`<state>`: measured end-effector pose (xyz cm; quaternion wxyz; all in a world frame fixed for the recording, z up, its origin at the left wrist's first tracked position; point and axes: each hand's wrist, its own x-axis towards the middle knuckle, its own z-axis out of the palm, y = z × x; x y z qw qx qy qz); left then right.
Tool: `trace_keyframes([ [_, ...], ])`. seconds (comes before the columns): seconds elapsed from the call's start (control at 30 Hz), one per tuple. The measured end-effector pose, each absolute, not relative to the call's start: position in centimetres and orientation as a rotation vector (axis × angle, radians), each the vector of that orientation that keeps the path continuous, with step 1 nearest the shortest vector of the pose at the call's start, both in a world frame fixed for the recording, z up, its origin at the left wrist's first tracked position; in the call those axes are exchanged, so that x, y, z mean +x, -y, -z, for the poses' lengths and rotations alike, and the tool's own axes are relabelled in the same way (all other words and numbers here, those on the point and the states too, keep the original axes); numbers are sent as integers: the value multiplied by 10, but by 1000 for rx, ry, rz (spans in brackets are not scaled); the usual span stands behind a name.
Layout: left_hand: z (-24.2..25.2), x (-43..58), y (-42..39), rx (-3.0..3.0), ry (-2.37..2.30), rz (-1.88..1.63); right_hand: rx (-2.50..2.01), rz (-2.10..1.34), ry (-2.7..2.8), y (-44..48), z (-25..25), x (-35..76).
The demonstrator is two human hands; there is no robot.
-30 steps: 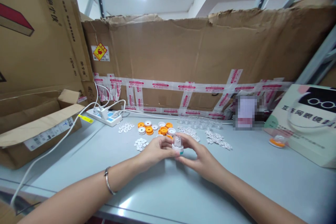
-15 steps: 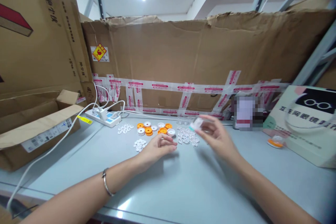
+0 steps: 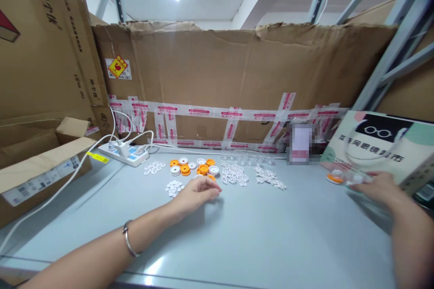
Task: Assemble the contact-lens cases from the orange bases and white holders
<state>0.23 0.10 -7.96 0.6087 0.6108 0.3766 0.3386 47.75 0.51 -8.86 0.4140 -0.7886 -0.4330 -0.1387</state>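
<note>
My right hand (image 3: 381, 189) is at the far right, its fingers closed on a small clear plastic dome with a teal base (image 3: 354, 188). The dome is low, close to the table, beside a similar clear piece with an orange base (image 3: 335, 179). My left hand (image 3: 198, 193) hovers over the middle with loosely curved fingers and nothing visible in them. Just behind it are orange and white round wheels (image 3: 203, 170), partly hidden by the fingers. To its left lies a pile of white discs (image 3: 174, 188). White patterned pieces (image 3: 233, 174) lie to its right.
More white patterned pieces (image 3: 269, 178) and a row of clear cups (image 3: 249, 159) lie at the back. A paper bag (image 3: 373, 144) stands on the right. At left are a power strip (image 3: 127, 153) with white cables and an open carton (image 3: 44, 158). Large cardboard (image 3: 203, 67) walls the back.
My right hand has moved from the middle to the far right, carrying the teal-based dome down beside the orange-based one. My left hand has barely moved. The view has turned slightly right.
</note>
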Motion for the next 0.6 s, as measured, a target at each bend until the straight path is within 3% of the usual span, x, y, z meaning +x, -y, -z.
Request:
trace_keyframes([
  [0.23, 78, 1, -1, 1442, -845, -807, -2275, 26, 804, -10, 96, 479],
  [0.47, 79, 3, -1, 1436, -868, -771, -2196, 71, 1021, -12, 101, 475],
  [0.6, 78, 2, 0, 1457, -876, -763, -2105, 283, 1202, -21, 104, 475],
])
